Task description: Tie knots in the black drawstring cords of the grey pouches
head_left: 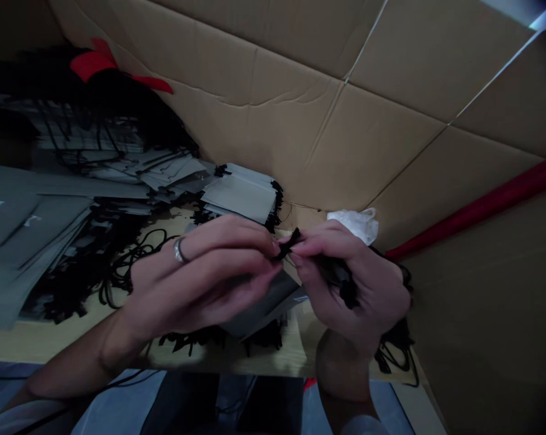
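My left hand, with a ring on one finger, and my right hand meet fingertip to fingertip over a wooden table. Both pinch a thin black cord between them. More of the black cord runs through my right palm and hangs below the wrist. Under my left fingers lies a grey tag, which the hand seems to hold; the cord's join to it is hidden.
Stacks of grey tags and loose black cords cover the table at left. A cardboard wall stands behind. A white crumpled plastic bag and a red bar lie at right.
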`<state>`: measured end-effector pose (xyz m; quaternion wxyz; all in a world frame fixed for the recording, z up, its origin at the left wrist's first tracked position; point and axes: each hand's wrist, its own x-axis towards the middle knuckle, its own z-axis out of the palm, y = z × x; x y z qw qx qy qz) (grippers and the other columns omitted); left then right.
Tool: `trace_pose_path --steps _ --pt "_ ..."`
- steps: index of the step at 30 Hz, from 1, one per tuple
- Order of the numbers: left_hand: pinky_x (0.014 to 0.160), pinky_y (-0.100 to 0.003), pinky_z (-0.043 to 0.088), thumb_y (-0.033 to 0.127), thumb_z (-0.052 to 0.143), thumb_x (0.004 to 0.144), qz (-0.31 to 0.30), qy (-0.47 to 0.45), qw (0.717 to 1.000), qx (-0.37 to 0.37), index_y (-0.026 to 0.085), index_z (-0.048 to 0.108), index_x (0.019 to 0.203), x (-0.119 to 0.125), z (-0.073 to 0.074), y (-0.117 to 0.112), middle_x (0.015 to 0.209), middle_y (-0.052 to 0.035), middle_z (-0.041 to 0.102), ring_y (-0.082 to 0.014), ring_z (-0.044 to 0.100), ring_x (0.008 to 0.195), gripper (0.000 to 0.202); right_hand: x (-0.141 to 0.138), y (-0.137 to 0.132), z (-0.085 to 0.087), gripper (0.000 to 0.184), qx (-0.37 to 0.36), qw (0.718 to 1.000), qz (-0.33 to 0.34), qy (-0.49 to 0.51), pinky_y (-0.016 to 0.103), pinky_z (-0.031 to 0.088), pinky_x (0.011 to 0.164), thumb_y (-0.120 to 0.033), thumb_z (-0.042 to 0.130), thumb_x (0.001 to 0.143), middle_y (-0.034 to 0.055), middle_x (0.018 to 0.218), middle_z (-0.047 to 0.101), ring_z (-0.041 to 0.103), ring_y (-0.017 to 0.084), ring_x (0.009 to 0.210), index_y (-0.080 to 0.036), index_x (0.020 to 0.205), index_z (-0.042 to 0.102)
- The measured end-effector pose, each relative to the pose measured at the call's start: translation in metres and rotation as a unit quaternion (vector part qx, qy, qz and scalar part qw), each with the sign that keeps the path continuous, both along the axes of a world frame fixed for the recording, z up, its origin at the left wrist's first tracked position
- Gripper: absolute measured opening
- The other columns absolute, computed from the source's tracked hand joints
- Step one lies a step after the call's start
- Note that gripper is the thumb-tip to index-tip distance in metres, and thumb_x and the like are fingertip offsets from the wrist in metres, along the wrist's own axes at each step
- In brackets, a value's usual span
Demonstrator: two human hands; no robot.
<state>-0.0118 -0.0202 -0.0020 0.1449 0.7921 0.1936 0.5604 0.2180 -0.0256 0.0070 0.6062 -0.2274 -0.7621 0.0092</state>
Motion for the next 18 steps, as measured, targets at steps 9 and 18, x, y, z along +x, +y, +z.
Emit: trace_pose_path --steps 9,18 --pt "0.086 -0.030 0.081 0.010 0.086 0.105 0.005 -0.051 0.998 0.021 0.026 0.073 0.105 0.009 -0.001 0.013 0.108 0.0031 0.089 -0.0158 0.090 0.098 0.021 -0.009 -0.002 -0.003 0.028 -0.008 0.999 0.008 0.031 0.038 0.077 0.079 0.003 0.081 0.099 0.0087 0.103 0.090 0.090 0.024 0.094 -0.018 0.116 0.086" --pt "0.093 -0.029 0.081 0.005 0.083 0.102 -0.028 0.019 0.999 0.023 0.024 0.071 0.096 0.002 0.001 0.018 0.108 -0.0018 0.090 -0.0207 0.091 0.104 0.023 -0.012 -0.002 0.000 0.023 0.087 0.991 -0.097 -0.041 0.036 0.076 0.081 0.004 0.083 0.098 0.0105 0.100 0.091 0.087 0.023 0.090 -0.016 0.110 0.085"
